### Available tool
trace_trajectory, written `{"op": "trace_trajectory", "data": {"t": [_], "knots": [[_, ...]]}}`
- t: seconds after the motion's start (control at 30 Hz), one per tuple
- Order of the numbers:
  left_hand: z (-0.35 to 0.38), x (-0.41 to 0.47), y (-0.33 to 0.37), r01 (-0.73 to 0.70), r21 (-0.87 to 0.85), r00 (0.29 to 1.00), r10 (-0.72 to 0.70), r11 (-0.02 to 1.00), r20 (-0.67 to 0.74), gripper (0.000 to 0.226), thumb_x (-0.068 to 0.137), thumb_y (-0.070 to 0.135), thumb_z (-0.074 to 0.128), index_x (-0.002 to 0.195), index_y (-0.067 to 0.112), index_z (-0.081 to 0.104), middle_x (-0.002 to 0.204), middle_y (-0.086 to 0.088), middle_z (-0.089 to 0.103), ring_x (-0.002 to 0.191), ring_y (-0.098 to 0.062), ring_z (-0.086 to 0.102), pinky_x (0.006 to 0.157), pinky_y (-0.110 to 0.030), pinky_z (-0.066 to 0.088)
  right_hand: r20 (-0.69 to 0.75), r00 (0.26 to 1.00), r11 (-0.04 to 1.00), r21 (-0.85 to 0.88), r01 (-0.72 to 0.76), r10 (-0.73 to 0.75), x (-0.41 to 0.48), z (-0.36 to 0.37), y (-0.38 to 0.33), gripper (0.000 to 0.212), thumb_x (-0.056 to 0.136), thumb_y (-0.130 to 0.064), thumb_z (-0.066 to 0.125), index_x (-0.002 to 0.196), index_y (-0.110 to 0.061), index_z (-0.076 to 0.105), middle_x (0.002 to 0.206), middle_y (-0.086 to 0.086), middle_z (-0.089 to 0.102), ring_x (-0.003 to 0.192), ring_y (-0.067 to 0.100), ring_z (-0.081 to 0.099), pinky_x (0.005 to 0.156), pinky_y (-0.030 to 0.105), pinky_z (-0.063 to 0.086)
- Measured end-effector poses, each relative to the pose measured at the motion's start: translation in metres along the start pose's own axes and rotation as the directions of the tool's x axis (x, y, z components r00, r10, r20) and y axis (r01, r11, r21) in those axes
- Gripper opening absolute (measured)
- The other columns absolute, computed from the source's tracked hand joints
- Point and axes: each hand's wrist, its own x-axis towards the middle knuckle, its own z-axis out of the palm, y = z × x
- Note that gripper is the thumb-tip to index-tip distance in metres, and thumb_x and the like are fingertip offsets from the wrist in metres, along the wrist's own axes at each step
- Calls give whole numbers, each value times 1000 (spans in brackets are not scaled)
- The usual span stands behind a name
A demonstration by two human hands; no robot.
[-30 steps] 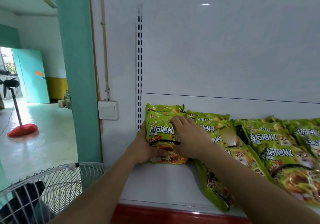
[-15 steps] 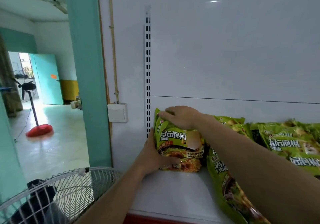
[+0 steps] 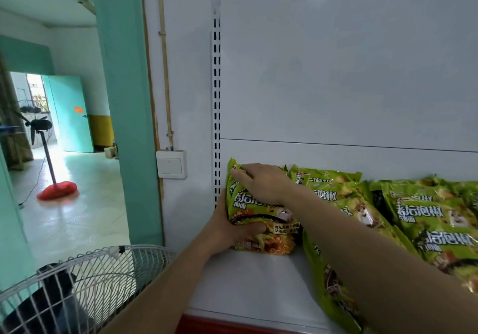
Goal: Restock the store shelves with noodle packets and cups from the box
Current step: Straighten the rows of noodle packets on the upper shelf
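While standing at the left end of the shelf (image 3: 245, 282), gripped low by the left hand (image 3: 230, 230) with thumb hooked across the front: one green noodle packet (image 3: 274, 243). Directly above, pressed at the top edge by the right hand (image 3: 263, 183), fingers nearly straight and clasping nothing. Right of both hands, more packets (image 3: 426, 217) leaning in rows.

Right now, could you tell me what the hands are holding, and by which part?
The leftmost noodle packets: left hand grips their lower left edge, right hand rests on top.
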Motion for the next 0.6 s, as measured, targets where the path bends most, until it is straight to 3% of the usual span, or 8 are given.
{"op": "trace_trajectory", "data": {"t": [0.07, 0.17, 0.23, 0.3, 0.37, 0.47, 0.53, 0.6], "knots": [[-1, 0, 3, 5, -18, 1000, -5, 1000, 5, 95, 67, 9, 89, 137, 32, 29, 119, 12, 62, 95, 10, 65, 74, -13, 53, -21, 1000, 1000, -29, -12, 11, 5, 8, 1, 76, 93, -71, 14, 134, -19, 52, 140, 9, 54, 127, 31, 48, 109, 51, 32], [-2, -1, 2, -10, -28, 1000, 10, 1000, 20, 98, 62, 17, 93, 135, 36, 32, 121, 12, 63, 103, 2, 65, 81, -19, 55, -8, 1000, 999, 38, 9, -9, 1, 2, -2, 70, 95, -69, 15, 121, -18, 55, 137, 9, 55, 126, 30, 49, 109, 51, 32], [-5, 3, -2, 3, -27, 1000, -2, 1000, 19, 102, 55, 24, 97, 135, 37, 35, 122, 11, 65, 110, -6, 65, 89, -28, 56, -17, 1000, 977, 211, 20, -17, -10, -12, -1, 69, 96, -68, 24, 138, -19, 49, 148, 5, 47, 135, 24, 42, 114, 45, 29], [-5, 1, 2, -18, -26, 999, 19, 1000, 28, 96, 57, 22, 95, 132, 39, 38, 120, 11, 67, 109, -7, 66, 88, -28, 57, -33, 999, 969, 244, 32, -24, -22, -28, 6, 76, 90, -68, 42, 151, -22, 34, 158, 0, 32, 144, 20, 30, 116, 39, 24], [-5, 1, -1, -40, -29, 998, 42, 999, 57, 95, 61, 20, 93, 136, 36, 37, 122, 7, 66, 107, -8, 67, 84, -26, 57, 27, 999, 995, 95, 40, -42, -35, -37, 14, 95, 80, -68, 62, 155, -27, 21, 163, -3, 19, 148, 18, 20, 119, 39, 19], [-12, 3, -1, 58, -111, 994, -47, 992, 103, 89, 64, 22, 90, 133, 42, 37, 122, 7, 66, 104, -8, 68, 80, -25, 57, 151, 988, 985, -157, 67, -44, -51, -29, 29, 122, 68, -64, 77, 157, -31, -1, 165, 0, -1, 152, 22, 2, 123, 45, 8], [-13, 7, 18, 158, -291, 986, -137, 944, 92, 75, 60, 52, 87, 122, 40, 46, 127, 4, 65, 105, -13, 68, 94, -41, 54, 147, 988, 965, -249, 89, -53, -57, -17, 33, 127, 69, -59, 78, 155, -30, -11, 165, 2, -10, 152, 24, -6, 123, 48, 4], [-12, 8, 34, 142, -442, 986, -167, 886, -17, 43, 86, 68, 53, 116, 38, 48, 121, 15, 56, 109, -8, 57, 105, -34, 39, 98, 992, 957, -271, 99, -75, -60, -10, 34, 125, 74, -53, 77, 155, -28, -15, 164, 3, -14, 151, 23, -11, 123, 46, 3]]}}
